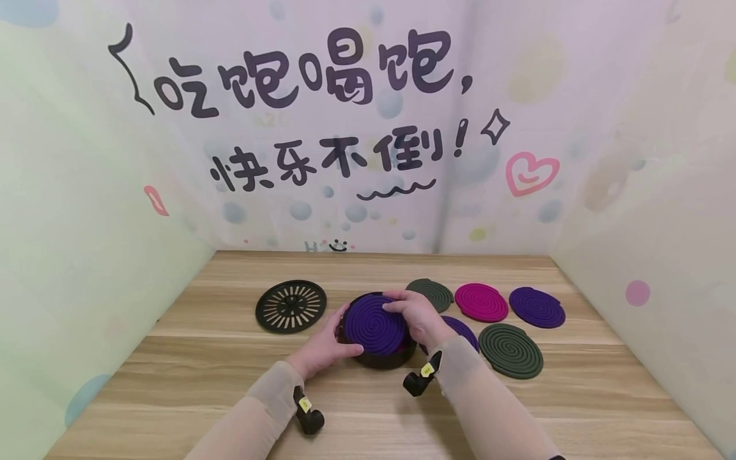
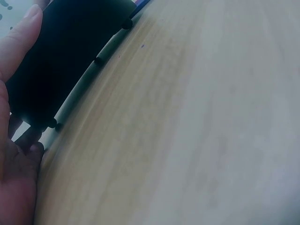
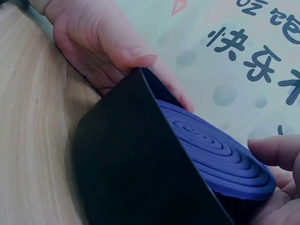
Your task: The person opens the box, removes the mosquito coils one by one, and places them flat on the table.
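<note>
In the head view, a black round container (image 1: 384, 362) stands on the table with a purple mosquito coil (image 1: 374, 326) tilted in its mouth. My left hand (image 1: 326, 348) grips the container's left side; the right wrist view shows its thumb over the rim. My right hand (image 1: 418, 316) pinches the coil's far right edge. Seen from the right wrist, one side of the coil (image 3: 220, 154) dips inside the container wall (image 3: 126, 154), while the pinched side stays raised. A sliver of magenta shows beneath the coil. The left wrist view has the container's dark side (image 2: 70, 51) and small feet.
A black slotted lid (image 1: 271, 314) lies to the left. On the right lie a magenta coil (image 1: 482, 302), a purple coil (image 1: 537, 307), a green coil (image 1: 510, 350) and another green coil (image 1: 434, 294). Behind my right wrist, one more purple coil (image 1: 464, 332) is partly hidden.
</note>
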`<state>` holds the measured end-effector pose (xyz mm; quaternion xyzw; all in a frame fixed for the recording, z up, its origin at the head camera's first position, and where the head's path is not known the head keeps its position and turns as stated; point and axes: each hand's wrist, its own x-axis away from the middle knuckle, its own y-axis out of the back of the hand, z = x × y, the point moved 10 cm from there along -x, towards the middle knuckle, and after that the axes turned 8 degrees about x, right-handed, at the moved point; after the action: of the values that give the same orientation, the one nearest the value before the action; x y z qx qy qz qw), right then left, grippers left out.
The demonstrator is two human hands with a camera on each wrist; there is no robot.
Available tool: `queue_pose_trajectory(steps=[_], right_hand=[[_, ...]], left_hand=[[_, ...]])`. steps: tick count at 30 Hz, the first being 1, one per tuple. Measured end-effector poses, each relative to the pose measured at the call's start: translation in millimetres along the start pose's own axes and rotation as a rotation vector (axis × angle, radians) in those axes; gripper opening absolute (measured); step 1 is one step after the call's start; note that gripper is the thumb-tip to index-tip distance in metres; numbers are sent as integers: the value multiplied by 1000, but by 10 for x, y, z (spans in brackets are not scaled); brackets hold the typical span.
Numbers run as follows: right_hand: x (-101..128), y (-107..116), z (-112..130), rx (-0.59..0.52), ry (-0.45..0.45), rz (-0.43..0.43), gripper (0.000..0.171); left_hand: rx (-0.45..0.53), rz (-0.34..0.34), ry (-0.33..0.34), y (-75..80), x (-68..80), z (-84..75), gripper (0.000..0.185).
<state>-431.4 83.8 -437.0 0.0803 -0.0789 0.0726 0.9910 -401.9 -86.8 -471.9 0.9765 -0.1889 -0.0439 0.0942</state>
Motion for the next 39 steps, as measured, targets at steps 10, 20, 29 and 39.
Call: queue_pose_trajectory(steps=[10, 20, 29, 39], right_hand=[[10, -32, 55, 44, 26, 3, 36], [20, 3, 71, 70, 43, -38, 47], [19, 93, 41, -35, 11, -94, 43], [36, 266, 83, -243, 12, -64, 45]], left_hand=[[9, 11, -12, -15, -6, -1, 104], [5, 15, -2, -14, -9, 8, 105], [-17, -19, 0, 17, -9, 4, 104], [-19, -34, -6, 29, 1, -7, 106]])
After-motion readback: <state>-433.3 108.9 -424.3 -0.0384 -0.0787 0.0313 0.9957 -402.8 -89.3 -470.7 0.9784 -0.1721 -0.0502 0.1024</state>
